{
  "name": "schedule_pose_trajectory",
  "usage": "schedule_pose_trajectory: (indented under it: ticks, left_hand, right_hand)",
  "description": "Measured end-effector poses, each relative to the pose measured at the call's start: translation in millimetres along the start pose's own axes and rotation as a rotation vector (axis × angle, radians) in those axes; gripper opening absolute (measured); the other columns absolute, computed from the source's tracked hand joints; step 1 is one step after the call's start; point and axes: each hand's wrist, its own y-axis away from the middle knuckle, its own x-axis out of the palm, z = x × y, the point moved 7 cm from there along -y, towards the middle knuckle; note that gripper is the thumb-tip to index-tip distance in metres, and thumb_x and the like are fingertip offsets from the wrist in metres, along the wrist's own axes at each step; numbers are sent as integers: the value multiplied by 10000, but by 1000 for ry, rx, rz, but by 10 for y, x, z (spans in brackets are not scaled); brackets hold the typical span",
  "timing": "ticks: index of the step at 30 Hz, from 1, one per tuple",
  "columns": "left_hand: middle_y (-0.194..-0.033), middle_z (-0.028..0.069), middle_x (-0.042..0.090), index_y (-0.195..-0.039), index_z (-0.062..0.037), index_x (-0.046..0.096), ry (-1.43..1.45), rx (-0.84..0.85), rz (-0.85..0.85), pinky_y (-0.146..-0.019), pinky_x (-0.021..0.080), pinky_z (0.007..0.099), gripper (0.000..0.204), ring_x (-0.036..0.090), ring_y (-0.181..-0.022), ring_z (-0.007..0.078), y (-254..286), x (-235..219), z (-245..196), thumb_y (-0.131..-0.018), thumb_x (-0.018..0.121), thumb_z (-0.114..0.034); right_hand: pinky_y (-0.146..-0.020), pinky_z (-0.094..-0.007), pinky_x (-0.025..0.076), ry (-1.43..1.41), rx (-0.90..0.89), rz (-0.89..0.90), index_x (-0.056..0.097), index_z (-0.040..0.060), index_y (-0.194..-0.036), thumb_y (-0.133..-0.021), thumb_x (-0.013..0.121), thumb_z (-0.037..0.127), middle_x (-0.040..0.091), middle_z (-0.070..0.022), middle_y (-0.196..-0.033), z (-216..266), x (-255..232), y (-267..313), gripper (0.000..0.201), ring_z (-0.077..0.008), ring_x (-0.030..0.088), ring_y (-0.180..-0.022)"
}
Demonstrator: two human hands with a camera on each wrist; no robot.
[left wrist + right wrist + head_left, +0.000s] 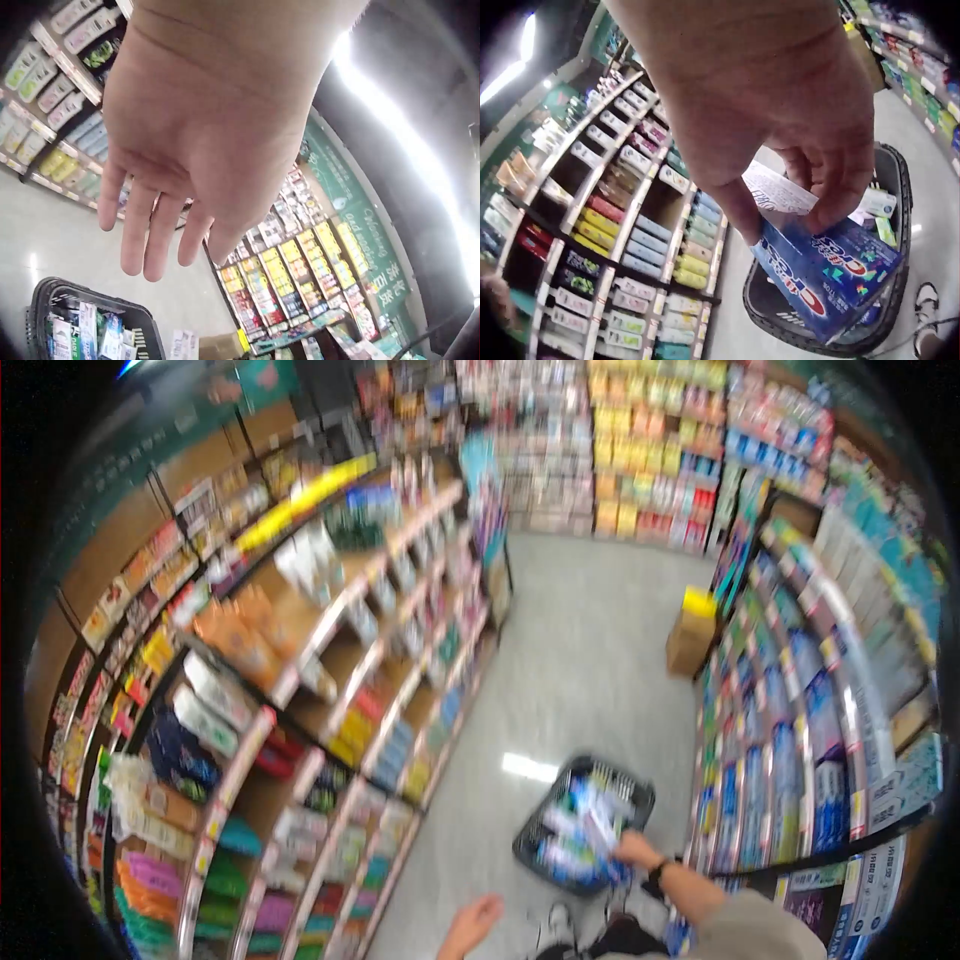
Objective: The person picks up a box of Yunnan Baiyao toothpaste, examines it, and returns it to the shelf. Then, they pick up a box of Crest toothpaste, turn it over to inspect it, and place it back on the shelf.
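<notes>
"where's the crest pack [825,289], and how does it point?"

"i have it over the basket [905,195]. in the right wrist view its long axis slants from my fingers at upper left to the lower right, tilted."

"and the grip?"

"my right hand [780,97] pinches the near end between thumb and fingers, hiding part of it. my left hand [202,142] is open and holds nothing, fingers straight, well apart from the basket."

"what's around?"

"more cartons [86,330] lie jumbled inside the basket. shelves [330,750] line both sides of the aisle, and a brown box [688,645] stands beside the right-hand ones."

"materials?"

"the pack is flat-sided, blue and shiny; the basket is dark, rounded at its corners, with slotted walls; the floor [590,630] is pale grey and glossy."
</notes>
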Motion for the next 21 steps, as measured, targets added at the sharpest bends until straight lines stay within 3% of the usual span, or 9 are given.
schedule_pose_trajectory:
  ticks: [1, 3, 4, 9, 13, 16, 17, 18, 21]
  left_hand:
    - [-1283, 177, 697, -1421, -58, 575, 5, 13, 201, -1031, 499, 382, 588, 654, -1218, 279, -369, 302, 567, -959, 726, -389]
    - [-1172, 143, 711, -1317, -40, 630, 52, 188, 185, -947, 522, 367, 421, 671, -1069, 235, -387, 38, -753, -953, 714, -233]
    - [-1117, 126, 718, -1265, -30, 657, 86, 253, 197, -905, 534, 359, 343, 679, -994, 213, -278, 17, -1220, -949, 709, -155]
    - [-1092, 146, 734, -1270, 4, 653, -13, 374, 381, -819, 550, 345, 405, 690, -955, 206, -659, 484, -1762, -992, 678, -290]
    - [-1128, 162, 716, -1364, 3, 576, 82, 557, 561, -819, 551, 334, 528, 690, -975, 218, -282, 903, -2499, -978, 707, -332]
    - [-1129, 159, 683, -1334, 3, 583, 336, 498, 531, -886, 529, 369, 486, 649, -1014, 211, -275, 1627, -2307, -954, 748, -251]
    - [-1476, 209, 552, -1567, -43, 353, 186, 541, 687, -1075, 470, 407, 858, 572, -1324, 299, -299, 1895, -2266, -901, 811, -333]
    - [-1578, 205, 417, -1622, -47, 177, 326, 399, 894, -1093, 457, 408, 1055, 510, -1370, 283, -165, 2083, -2329, -847, 869, -226]
    - [-1487, 135, 481, -1573, -62, 289, 366, 369, 1077, -1073, 474, 369, 939, 522, -1311, 218, 490, 2142, -2717, -829, 861, -85]
  right_hand:
    - [-674, -394, 593, -21, 103, 27, 766, -8, -864, -701, 845, 418, 742, -147, -760, 280, -346, 334, 463, -268, 733, -681]
    - [-627, -357, 595, -245, 147, 62, 740, -5, -828, -681, 907, 438, 726, -104, -752, 176, -604, 564, 496, -217, 716, -643]
    - [-606, -342, 588, -364, 157, -30, 718, -19, -961, -696, 927, 398, 717, -101, -786, 125, -728, 685, 536, -194, 711, -660]
    - [-672, -323, 588, -849, -11, -140, 626, -14, -1210, -792, 896, 199, 702, -83, -961, 579, -1537, 2035, 541, -172, 692, -757]
    - [-762, -334, 600, -1080, -143, -318, 531, -13, -1365, -789, 886, 150, 698, -108, -1136, 706, -1629, 2983, 696, -214, 701, -944]
    - [-771, -337, 600, -1236, -167, -528, 522, -7, -1377, -801, 870, 132, 695, -112, -1159, 672, -1566, 3619, 687, -218, 695, -984]
    - [-785, -356, 597, -1294, -217, -610, 531, -3, -1373, -804, 869, 131, 693, -108, -1167, 739, -1565, 3856, 675, -217, 687, -1016]
    - [-786, -352, 616, -1283, -252, -712, 601, 37, -1321, -806, 886, 155, 696, -90, -1160, 670, -1514, 4035, 601, -218, 694, -1021]
    - [-816, -369, 609, -1380, -198, -736, 595, 2, -1303, -815, 873, 117, 702, -99, -1158, 580, -1244, 4475, 573, -212, 699, -1000]
